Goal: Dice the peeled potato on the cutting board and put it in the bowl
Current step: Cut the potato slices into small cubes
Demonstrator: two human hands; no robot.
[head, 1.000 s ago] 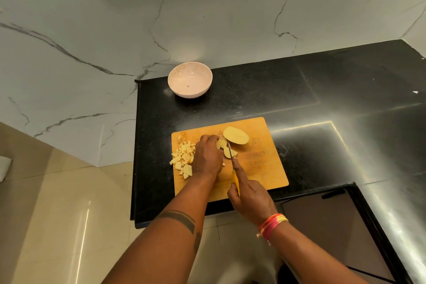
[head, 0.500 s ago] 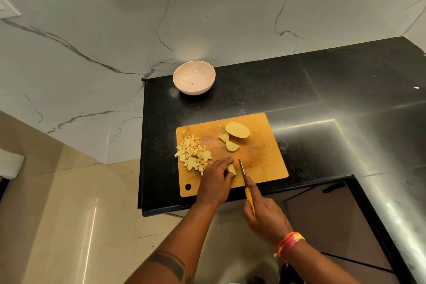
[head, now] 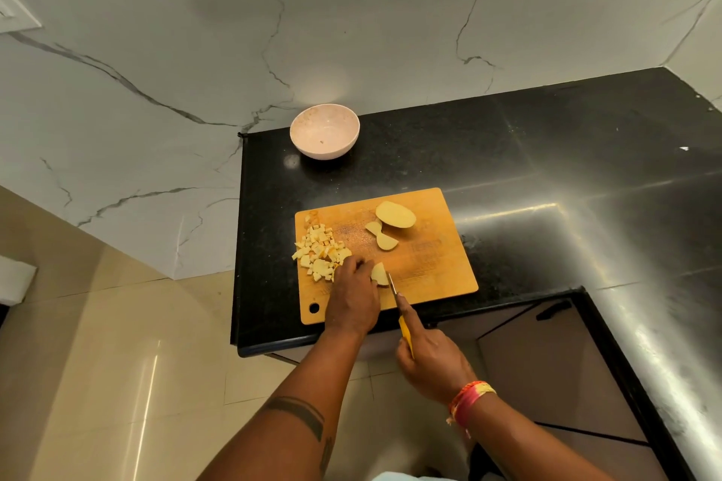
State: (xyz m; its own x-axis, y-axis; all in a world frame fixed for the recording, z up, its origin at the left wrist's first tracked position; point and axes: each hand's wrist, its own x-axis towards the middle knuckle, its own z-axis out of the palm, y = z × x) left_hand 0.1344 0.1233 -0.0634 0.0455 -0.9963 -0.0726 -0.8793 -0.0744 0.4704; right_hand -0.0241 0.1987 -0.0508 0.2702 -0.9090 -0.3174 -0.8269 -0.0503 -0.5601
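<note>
Head view: the dicing looks about half done. A pile of diced potato (head: 320, 252) lies just left of the left hand (head: 353, 299), whose curled fingers pin a potato slice (head: 379, 273) to the cutting board (head: 437, 269). The right hand (head: 429, 361) is wrapped round the knife (head: 396, 299), blade against the slice. A potato half (head: 395, 215) and two slices (head: 381, 236) wait beyond the fingertips. The bowl (head: 325, 131) beyond holds no dice yet; the slice sits near the board's front edge, with open counter (head: 547, 168) to the right.

There is one view only, a wide-angle camera on the person's head, looking forward and steeply down from above the counter's near edge. The cutting board (head: 429, 265) sits mid-frame at arm's reach, with the black countertop (head: 547, 168) and marble wall (head: 195, 50) beyond.
</note>
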